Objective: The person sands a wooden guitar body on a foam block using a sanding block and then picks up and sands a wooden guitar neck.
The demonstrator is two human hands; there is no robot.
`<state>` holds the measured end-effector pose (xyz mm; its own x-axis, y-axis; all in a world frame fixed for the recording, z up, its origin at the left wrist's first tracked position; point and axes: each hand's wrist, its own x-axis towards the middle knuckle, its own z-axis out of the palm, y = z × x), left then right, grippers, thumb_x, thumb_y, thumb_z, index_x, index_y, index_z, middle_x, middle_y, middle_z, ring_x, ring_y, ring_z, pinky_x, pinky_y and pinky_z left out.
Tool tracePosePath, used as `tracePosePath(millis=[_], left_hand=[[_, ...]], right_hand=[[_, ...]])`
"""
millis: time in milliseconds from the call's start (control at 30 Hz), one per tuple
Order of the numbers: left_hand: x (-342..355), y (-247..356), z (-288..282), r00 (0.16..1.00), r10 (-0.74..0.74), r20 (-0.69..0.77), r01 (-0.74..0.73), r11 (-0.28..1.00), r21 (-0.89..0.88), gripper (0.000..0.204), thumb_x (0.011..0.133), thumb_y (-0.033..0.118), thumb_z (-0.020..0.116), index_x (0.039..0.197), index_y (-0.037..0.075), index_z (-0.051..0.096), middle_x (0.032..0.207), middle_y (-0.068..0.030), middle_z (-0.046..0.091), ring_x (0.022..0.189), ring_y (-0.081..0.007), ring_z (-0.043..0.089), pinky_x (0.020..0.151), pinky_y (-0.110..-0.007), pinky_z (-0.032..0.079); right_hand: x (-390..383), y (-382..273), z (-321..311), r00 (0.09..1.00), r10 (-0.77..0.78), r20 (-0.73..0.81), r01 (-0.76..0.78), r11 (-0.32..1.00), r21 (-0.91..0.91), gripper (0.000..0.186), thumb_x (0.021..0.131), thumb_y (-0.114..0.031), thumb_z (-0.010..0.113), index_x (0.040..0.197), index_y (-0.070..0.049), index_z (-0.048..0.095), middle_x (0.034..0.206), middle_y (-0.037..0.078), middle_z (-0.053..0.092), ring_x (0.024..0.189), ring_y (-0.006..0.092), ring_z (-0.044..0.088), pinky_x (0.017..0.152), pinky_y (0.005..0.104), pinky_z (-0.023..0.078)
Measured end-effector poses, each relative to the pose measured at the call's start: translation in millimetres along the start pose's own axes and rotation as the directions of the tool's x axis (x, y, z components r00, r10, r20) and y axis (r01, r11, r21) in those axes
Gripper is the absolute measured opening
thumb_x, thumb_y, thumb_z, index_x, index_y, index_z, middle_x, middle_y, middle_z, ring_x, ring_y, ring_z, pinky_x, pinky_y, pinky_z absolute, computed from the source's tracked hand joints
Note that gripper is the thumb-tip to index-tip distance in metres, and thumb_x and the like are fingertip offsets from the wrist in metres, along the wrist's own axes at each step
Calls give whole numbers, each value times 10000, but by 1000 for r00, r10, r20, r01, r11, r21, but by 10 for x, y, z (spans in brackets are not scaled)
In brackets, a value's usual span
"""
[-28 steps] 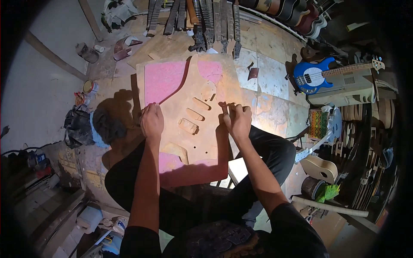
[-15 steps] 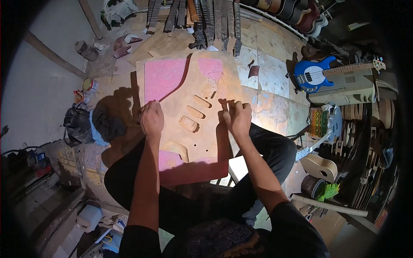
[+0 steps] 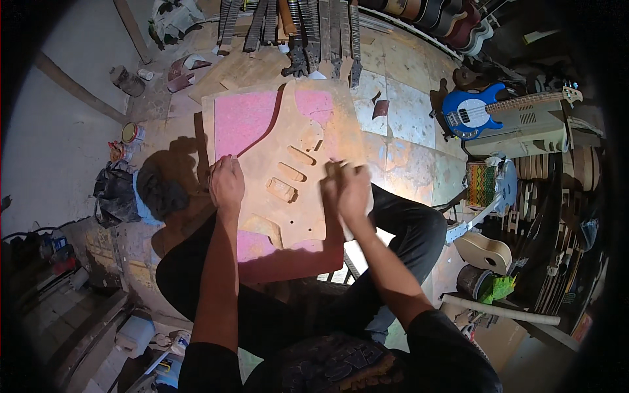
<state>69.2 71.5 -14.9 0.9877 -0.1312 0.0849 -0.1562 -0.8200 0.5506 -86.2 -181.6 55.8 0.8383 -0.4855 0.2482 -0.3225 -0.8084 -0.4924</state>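
An unpainted wooden electric guitar body point(image 3: 259, 196) lies flat on a pink-topped board point(image 3: 246, 114) over my lap. Slots and a few small holes are cut through its face. My left hand point(image 3: 227, 183) is closed over the body's left edge, fingertips curled out of sight. At the opposite edge my right hand point(image 3: 354, 190) is pinched and blurred by motion. Its fingers hold a small brown piece that looks like folded sandpaper, clearer in the earlier frame and mostly smeared now.
Several guitar necks point(image 3: 304, 39) lie beyond the board. A brown sheet scrap point(image 3: 380, 108) rests on the tiled floor. To the right are a blue bass guitar point(image 3: 473, 111) and an acoustic guitar body point(image 3: 483, 253). A dark cloth point(image 3: 160, 190) and an open tin point(image 3: 133, 133) lie left.
My right hand has shifted a little left and nearer to me along the guitar body's right edge, and is now blurred. My left hand keeps its place on the body. The whole view has shifted slightly.
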Motion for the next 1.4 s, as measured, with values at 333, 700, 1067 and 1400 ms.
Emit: tracePosePath(millis=[333,700,1067,1400], left_hand=[[0,-50,32,999,50,-19,-51,998,-26,309,1080,260,544,1003,-1,690,1022,-236,721,974,-460,677,859,-563,525],[-11,17,8,1000,25,13,-25,999,-26,314,1084,262,532,1056,-8,691,1068,-256,718,1014,-469,671,887,-560,528],[-9,-78,-13,999,43,-3,-43,998,-37,369,1104,277,501,1059,-35,692,1052,-300,711,999,-511,658,891,-568,509],[-17,-86,17,998,38,-45,-39,999,-18,312,1081,262,545,1002,-2,692,1024,-240,725,989,-463,672,871,-566,520]], right_hand=[[116,385,-73,994,58,95,-54,997,-47,446,804,-246,816,1189,-70,676,1052,225,628,968,420,584,833,540,487],[4,439,-83,995,35,93,-29,998,-63,457,797,-244,845,1178,-70,665,1048,253,616,951,437,599,831,545,507],[-323,-9,-59,961,-149,233,128,986,104,519,776,-229,870,1230,-79,667,1060,236,609,987,432,598,813,544,503],[-844,-428,-26,911,-238,338,188,967,174,575,807,-255,874,1338,-193,661,1217,194,632,1090,417,601,898,535,505]])
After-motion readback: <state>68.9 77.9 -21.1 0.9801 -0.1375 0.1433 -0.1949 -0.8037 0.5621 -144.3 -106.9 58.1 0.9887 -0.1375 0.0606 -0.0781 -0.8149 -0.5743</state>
